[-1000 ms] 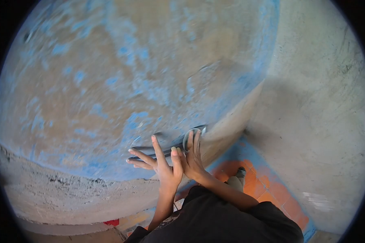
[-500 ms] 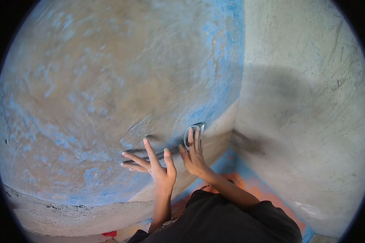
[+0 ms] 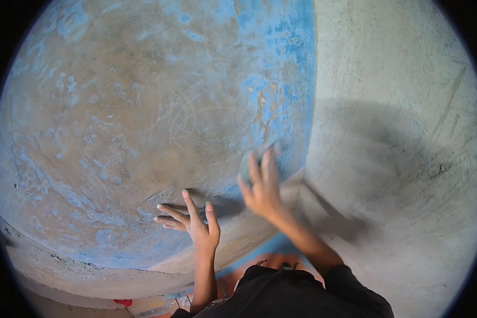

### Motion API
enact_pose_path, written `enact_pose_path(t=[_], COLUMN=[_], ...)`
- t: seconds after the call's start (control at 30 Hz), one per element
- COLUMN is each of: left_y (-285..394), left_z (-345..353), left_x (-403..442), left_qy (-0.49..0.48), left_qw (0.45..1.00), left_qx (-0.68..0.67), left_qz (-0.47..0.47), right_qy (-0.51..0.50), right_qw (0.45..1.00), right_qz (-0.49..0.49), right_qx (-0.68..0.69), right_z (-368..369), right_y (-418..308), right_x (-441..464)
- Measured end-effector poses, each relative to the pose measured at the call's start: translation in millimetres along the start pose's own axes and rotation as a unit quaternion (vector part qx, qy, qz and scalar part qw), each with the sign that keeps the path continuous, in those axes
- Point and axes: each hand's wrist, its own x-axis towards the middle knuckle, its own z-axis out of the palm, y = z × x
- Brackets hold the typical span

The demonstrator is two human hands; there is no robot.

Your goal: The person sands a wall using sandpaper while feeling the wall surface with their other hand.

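Observation:
My left hand (image 3: 197, 222) rests on the worn blue-painted wall (image 3: 122, 95) with its fingers spread and nothing in them. To its right and a little higher, my right hand (image 3: 262, 188) is pressed toward the same wall near the corner. Under its fingers is a curled, grey-green piece of sandpaper (image 3: 245, 168), blurred by motion and partly covered. Faint curved scratches mark the wall above the hands, where patchy blue paint gives way to brown-grey plaster.
A bare grey wall (image 3: 387, 175) meets the painted one at a corner on the right. A pale ledge (image 3: 90, 275) runs along the bottom of the painted wall. Below lies an orange floor with a blue border (image 3: 273, 246). A small red item (image 3: 123, 302) lies at the lower left.
My right hand has moved up and slightly right along the wall with the sandpaper. My left hand keeps its spread pose on the wall. The view has shifted slightly.

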Motion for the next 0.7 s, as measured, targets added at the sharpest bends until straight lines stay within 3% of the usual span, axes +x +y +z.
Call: enact_pose_path(t=[0.07,0.13,0.23,0.27,0.33,0.43,0.47,0.53,0.63,0.7], left_y=[-8.7,-15.0,-19.0,-19.1,-19.5,-29.6,-36.4,-50.5,-72.5,-85.6], left_z=[4.6,10.6,15.3,15.2,12.0,7.7,1.5,-14.3,-44.6,-65.6], left_x=[-2.9,-4.5,-5.5,-5.8,-6.5,-5.3,-3.9,1.4,15.5,24.1], left_qy=[-0.006,0.003,0.008,0.010,0.007,0.038,0.047,0.069,0.105,0.119], left_qw=[1.000,0.999,0.998,0.998,0.997,0.994,0.990,0.982,0.975,0.975], left_qx=[0.029,0.049,0.064,0.068,0.074,0.092,0.118,0.157,0.182,0.180], left_qz=[0.001,0.013,0.016,0.016,0.023,0.041,0.054,0.074,0.075,0.050], right_qy=[0.140,0.156,0.157,0.099,-0.070,-0.017,0.022,0.155,0.156,0.011], right_qw=[0.989,0.987,0.983,0.989,0.968,0.970,0.983,0.972,0.972,0.964], right_qz=[-0.042,-0.030,-0.094,-0.113,-0.242,-0.239,-0.183,-0.178,-0.177,-0.262], right_qx=[-0.021,0.026,0.033,0.012,0.015,-0.035,-0.018,-0.007,-0.014,-0.038], right_z=[-27.7,-53.6,-29.8,-19.9,-0.1,-10.1,-22.1,-39.9,-42.9,-25.7], right_y=[18.0,13.4,4.5,-6.9,-22.9,-32.8,-34.2,-37.7,-67.4,-95.3], right_x=[78.0,126.5,112.3,85.7,37.6,66.6,91.4,149.0,177.4,140.9])
